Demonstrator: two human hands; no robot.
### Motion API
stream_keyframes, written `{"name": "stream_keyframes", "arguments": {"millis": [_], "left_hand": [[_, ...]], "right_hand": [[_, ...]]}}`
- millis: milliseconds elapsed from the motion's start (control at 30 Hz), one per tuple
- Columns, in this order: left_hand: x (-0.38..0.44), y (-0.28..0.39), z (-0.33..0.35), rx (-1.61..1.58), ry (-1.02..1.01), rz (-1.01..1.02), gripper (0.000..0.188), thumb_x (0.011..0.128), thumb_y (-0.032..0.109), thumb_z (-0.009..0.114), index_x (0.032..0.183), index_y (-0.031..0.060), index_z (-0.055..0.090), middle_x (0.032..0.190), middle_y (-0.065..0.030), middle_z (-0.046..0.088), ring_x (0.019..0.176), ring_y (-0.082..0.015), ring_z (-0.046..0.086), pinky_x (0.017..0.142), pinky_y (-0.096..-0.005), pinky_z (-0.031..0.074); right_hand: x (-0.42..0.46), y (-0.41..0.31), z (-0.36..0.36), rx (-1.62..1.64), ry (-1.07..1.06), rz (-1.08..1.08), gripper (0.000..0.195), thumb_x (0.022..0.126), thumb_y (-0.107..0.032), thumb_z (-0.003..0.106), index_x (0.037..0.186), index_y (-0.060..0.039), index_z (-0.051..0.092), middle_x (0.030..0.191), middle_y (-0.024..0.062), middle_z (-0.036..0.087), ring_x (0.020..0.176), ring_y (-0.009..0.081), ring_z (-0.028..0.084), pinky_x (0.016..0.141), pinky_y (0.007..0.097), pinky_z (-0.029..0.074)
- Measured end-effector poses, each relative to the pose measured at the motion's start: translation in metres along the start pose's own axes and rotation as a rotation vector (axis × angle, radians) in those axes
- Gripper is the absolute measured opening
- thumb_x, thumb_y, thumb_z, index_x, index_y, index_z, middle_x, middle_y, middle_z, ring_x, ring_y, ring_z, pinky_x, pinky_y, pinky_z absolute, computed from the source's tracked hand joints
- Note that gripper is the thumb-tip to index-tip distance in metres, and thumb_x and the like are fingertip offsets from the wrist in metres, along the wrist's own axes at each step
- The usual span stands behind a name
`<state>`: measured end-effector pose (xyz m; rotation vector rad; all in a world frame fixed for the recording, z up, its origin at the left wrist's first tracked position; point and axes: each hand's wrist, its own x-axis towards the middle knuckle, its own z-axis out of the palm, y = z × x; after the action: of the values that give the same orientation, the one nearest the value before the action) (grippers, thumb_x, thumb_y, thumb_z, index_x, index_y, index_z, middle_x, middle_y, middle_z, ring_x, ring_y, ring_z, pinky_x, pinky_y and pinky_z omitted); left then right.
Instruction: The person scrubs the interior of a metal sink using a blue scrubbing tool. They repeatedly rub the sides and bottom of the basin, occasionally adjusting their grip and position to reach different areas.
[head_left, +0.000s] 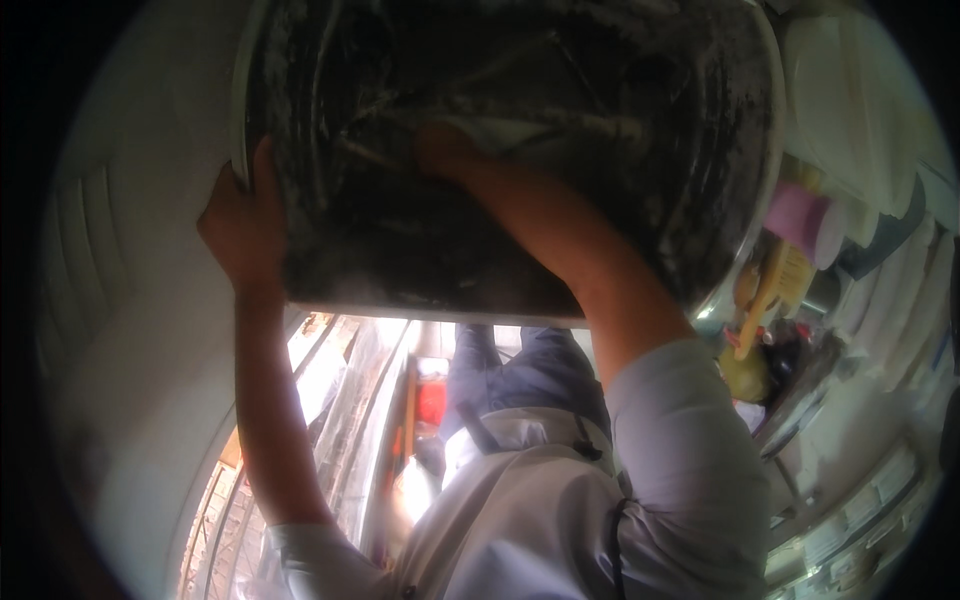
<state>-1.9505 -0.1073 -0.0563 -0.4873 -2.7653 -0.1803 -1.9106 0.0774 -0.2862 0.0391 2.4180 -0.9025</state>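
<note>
A large dark panel or tray-like vessel (450, 255) with a pale rim, its surface scuffed and streaked, fills the upper middle of the view; its exact kind is unclear. My left hand (247, 217) grips its left rim, the thumb on the inner side. Across the dark interior reaches my right arm, with my right hand (446, 150) in dim shade near a pale strip (517, 133). The fingers of that hand are too dark to make out, so whether they hold anything cannot be told.
A pale wall stands at the left. On the right are a pink container (799, 217), a yellow brush-like item (780, 277), a yellow-green object (742, 373) and stacked white items (900, 300). Bright metal bars (360, 405) and a red object (431, 403) show below the panel.
</note>
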Motion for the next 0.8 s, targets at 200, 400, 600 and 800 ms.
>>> {"name": "stream_keyframes", "arguments": {"millis": [200, 400, 600, 800], "left_hand": [[0.002, 0.005, 0.007, 0.035, 0.004, -0.011, 0.051, 0.096, 0.048, 0.061, 0.069, 0.0039, 0.061, 0.056, -0.0108, 0.058, 0.046, -0.0213, 0.053, 0.043, -0.0349, 0.042], [0.000, -0.004, 0.005, 0.040, -0.038, 0.002, 0.050, 0.094, 0.046, 0.064, 0.071, 0.0020, 0.061, 0.059, -0.0164, 0.061, 0.049, -0.0315, 0.061, 0.047, -0.0405, 0.046], [0.001, -0.011, -0.001, 0.059, -0.038, -0.086, 0.052, 0.093, 0.046, 0.066, 0.067, 0.0025, 0.059, 0.054, -0.0149, 0.057, 0.045, -0.0282, 0.057, 0.044, -0.0397, 0.043], [0.003, 0.012, 0.011, -0.020, -0.025, -0.044, 0.053, 0.092, 0.046, 0.067, 0.064, 0.0024, 0.057, 0.053, -0.0134, 0.057, 0.043, -0.0274, 0.056, 0.043, -0.0389, 0.043]], "right_hand": [[0.048, 0.009, 0.029, 0.038, 0.089, 0.022, 0.033, 0.087, -0.026, 0.057, 0.109, -0.0049, 0.070, 0.119, 0.0199, 0.066, 0.111, 0.0354, 0.063, 0.095, 0.0481, 0.049], [0.026, 0.012, 0.028, 0.038, 0.180, -0.021, 0.033, 0.090, -0.023, 0.054, 0.113, -0.0046, 0.068, 0.119, 0.0215, 0.065, 0.111, 0.0367, 0.063, 0.094, 0.0483, 0.050], [0.014, -0.006, 0.005, 0.139, 0.098, -0.016, 0.035, 0.090, -0.021, 0.053, 0.115, -0.0003, 0.067, 0.123, 0.0242, 0.062, 0.114, 0.0384, 0.061, 0.099, 0.0490, 0.047], [0.050, 0.036, 0.042, 0.048, 0.164, -0.018, 0.035, 0.094, -0.019, 0.047, 0.119, -0.0019, 0.065, 0.125, 0.0232, 0.062, 0.116, 0.0387, 0.061, 0.099, 0.0486, 0.048]]}}
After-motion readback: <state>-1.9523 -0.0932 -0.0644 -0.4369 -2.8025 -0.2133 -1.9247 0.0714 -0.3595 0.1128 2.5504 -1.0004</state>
